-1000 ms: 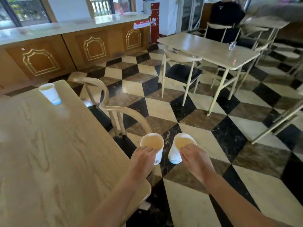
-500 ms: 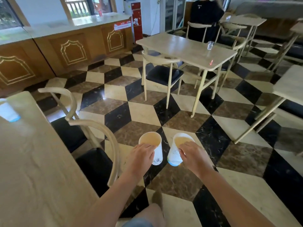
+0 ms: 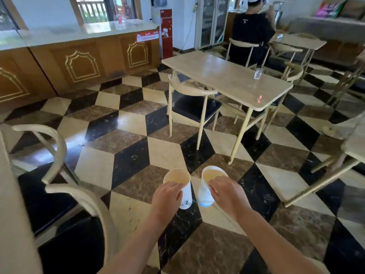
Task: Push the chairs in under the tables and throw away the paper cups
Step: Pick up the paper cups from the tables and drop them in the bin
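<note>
White paper cups are in both hands: the left hand (image 3: 167, 196) is clamped from above around the rim of the left paper cup (image 3: 180, 186), and the right hand (image 3: 225, 194) grips the right paper cup (image 3: 207, 186) the same way, the two cups held upright, close beside each other and clear of the checkered floor (image 3: 130, 159). Both show a pale yellowish inside; whether that is liquid or just the lining cannot be told. The step in hand looks like the carrying part of throwing the cups away. No bin shows in this view, so the next move calls for finding one and keeping the cups level on the way in case they hold drink. Chairs remain to be dealt with: the near chair (image 3: 83, 210) at the left table (image 3: 13, 224) stands out from it, and the dark-seated chair (image 3: 194, 103) at the middle table (image 3: 227, 78) is only partly tucked under. A clear glass (image 3: 258, 73) stands on that table.
</note>
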Tool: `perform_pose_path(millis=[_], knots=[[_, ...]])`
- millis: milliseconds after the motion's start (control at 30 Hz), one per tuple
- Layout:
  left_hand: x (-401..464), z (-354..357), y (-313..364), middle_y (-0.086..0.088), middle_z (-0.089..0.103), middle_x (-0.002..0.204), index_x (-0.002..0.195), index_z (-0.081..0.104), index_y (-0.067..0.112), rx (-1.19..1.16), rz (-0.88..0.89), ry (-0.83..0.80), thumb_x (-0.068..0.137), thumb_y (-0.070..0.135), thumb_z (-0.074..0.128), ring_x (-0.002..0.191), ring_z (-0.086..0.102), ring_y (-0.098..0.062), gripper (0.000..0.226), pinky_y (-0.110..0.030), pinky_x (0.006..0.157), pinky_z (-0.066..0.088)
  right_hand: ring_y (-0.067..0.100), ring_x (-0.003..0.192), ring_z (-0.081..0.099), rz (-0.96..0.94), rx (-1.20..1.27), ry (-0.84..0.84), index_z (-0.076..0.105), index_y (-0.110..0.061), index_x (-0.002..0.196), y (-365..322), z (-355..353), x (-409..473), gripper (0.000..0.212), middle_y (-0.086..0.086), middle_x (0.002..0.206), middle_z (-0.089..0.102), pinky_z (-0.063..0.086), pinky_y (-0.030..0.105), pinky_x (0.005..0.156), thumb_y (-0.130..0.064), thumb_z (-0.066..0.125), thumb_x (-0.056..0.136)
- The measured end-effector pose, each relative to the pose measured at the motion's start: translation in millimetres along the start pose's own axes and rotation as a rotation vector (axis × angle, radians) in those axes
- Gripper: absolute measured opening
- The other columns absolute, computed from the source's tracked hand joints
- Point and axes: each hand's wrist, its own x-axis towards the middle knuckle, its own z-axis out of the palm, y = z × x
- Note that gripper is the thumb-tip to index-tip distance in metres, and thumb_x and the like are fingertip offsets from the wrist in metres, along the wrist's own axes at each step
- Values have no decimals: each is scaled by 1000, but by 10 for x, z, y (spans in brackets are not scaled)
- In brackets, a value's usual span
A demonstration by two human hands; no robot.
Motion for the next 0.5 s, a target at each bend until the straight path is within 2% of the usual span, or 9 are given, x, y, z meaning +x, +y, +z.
perform_pose_path(millis=[67, 167, 300, 400, 500], knots=[[248, 34, -111, -9, 73, 76, 92, 71, 5, 5, -14, -7, 67, -3, 76, 65, 67, -25, 26, -37, 61, 57, 31, 82, 69, -9, 32, -8, 69, -5, 97, 51, 19, 300, 16, 14, 96, 72, 59, 43, 71, -8, 69, 82], [537, 82, -324, -11, 72, 72, 90, 71, 4, 17, -40, -17, 68, -5, 72, 62, 64, -28, 23, -37, 57, 56, 27, 89, 65, -18, 51, -72, 66, -10, 102, 85, 89, 695, 15, 10, 103, 69, 56, 37, 78, -15, 56, 91], [861, 120, -612, -10, 74, 78, 91, 72, 5, 45, -118, 13, 70, -3, 72, 66, 67, -25, 22, -36, 63, 54, 23, 97, 62, -84, 58, -136, 62, -13, 107, 109, 227, 1290, 19, 6, 111, 65, 53, 32, 84, -20, 49, 95], [1171, 180, -846, -10, 74, 82, 94, 71, 5, 65, -195, 65, 75, 0, 70, 69, 67, -25, 20, -36, 67, 54, 23, 99, 61, -173, 75, -157, 63, -12, 108, 115, 339, 1847, 22, 5, 112, 65, 51, 31, 84, -21, 47, 95], [1554, 241, -1119, -10, 74, 85, 97, 71, 5, 84, -271, 111, 81, 4, 65, 71, 66, -24, 17, -33, 69, 53, 23, 94, 61, -277, 97, -166, 64, -10, 103, 121, 436, 2498, 19, 7, 105, 66, 50, 29, 77, -20, 50, 94]])
